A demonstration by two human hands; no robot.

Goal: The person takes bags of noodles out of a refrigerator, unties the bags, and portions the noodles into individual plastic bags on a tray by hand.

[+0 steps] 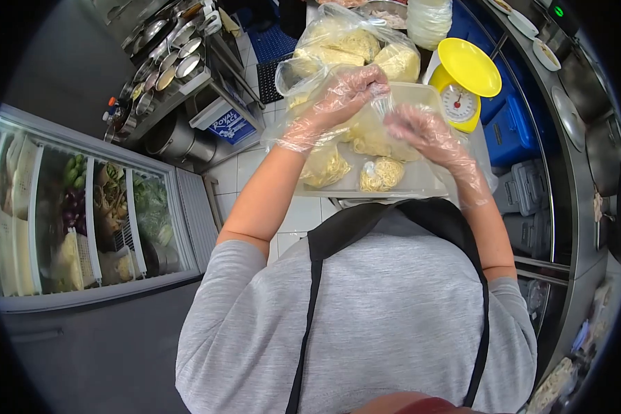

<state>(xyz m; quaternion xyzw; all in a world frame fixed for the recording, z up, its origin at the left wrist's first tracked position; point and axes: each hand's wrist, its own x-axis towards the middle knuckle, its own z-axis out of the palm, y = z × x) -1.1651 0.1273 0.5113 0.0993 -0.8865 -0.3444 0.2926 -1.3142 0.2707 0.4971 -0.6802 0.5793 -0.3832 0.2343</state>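
Readable text: "ROYAL ACE" on the bucket (224,124), blue label. Your left hand (350,91) is clamped on the top of a clear bag (380,106) over the tub (419,181); bag's top points at those fingers, long axis drops tubward. Your right hand (421,131) is blurred beside it, can't tell if gripping. Tub's translucent, rectangular; noodles (383,174) inside are thin, tangled, bagged.

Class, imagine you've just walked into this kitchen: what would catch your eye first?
Probably the bright yellow pan topping the scale, beyond the right hand. Next, both hands, the left included, in clear gloves above a pale tub with bagged noodles. Far left, the vegetable-filled cabinet stands out.
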